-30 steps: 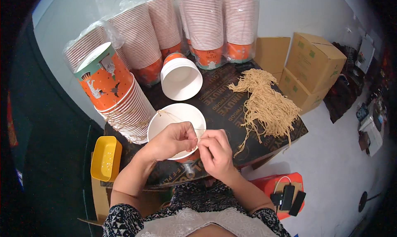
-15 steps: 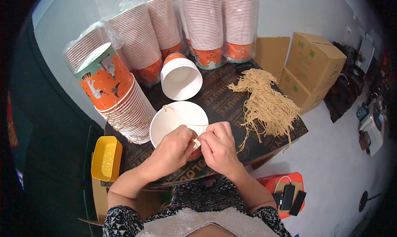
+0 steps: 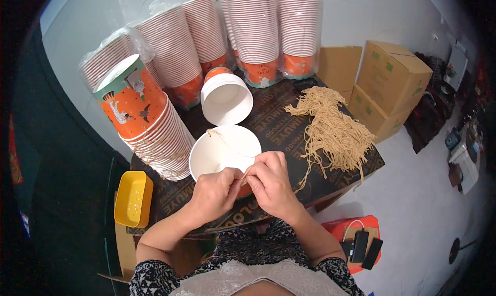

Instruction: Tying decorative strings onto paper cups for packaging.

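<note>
Right in front of me stands a paper bucket [image 3: 206, 154], white inside and orange outside. A thin tan string [image 3: 219, 138] is fastened at its far rim and runs across the opening toward my hands. My left hand [image 3: 214, 193] is closed at the near rim, pinching the string between thumb and finger. Against it, my right hand [image 3: 272, 186] pinches the string too, its fingertips meeting the left ones. The exact spot where the string meets the near rim is hidden by my fingers. Another bucket [image 3: 227, 100] lies tipped just beyond, its mouth toward me.
To the left leans a nested stack of buckets [image 3: 160, 141] with strings on them, beside a yellow plastic box [image 3: 124, 205]. Bagged bucket stacks [image 3: 253, 27] line the wall. A bundle of tan strings [image 3: 338, 135] lies on the right of the dark table [image 3: 274, 112], near cardboard boxes [image 3: 390, 79].
The bucket in front has shifted slightly to the right. My left fingers have opened out a little from their curl and now pinch right at my right fingertips.
</note>
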Demonstrator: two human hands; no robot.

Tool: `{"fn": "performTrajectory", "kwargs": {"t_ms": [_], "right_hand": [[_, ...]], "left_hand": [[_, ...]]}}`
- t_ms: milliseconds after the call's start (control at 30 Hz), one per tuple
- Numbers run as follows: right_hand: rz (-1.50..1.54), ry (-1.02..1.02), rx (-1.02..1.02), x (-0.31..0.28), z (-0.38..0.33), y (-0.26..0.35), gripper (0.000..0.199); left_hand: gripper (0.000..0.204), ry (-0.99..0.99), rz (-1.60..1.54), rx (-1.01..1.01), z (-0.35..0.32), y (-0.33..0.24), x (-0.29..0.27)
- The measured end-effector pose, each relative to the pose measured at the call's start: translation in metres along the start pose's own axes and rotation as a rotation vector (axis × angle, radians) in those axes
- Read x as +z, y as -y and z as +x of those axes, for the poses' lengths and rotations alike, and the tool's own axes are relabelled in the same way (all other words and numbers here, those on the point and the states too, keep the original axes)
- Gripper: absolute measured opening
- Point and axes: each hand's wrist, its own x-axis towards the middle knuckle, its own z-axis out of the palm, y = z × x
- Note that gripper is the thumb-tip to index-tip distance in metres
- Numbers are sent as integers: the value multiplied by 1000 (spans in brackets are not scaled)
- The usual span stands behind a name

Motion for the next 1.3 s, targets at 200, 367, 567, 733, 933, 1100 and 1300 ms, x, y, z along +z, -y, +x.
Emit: {"fn": "performTrajectory", "kwargs": {"t_ms": [200, 367, 567, 733, 933, 1100, 1300], "right_hand": [[-43, -104, -52, 5, -10, 7, 13], [13, -175, -139, 9, -23, 4, 14], [171, -72, -160, 12, -33, -5, 15], [100, -103, -176, 7, -24, -5, 14], [74, -209, -131, 15, -24, -8, 15], [151, -288, -22, 24, -23, -3, 17], [209, -318, 167, 31, -24, 6, 21]], "left_hand": [[14, 130, -206, -173, 6, -2, -11], [9, 188, -359, -387, 15, -9, -15], [8, 118, -341, -496, 18, -5, -11], [9, 96, -287, -511, 21, -3, -9], [9, 7, -208, -365, 8, -3, -5], [16, -17, -107, -159, -4, -8, -7], [17, -57, -162, -58, -8, -9, -7]]}}
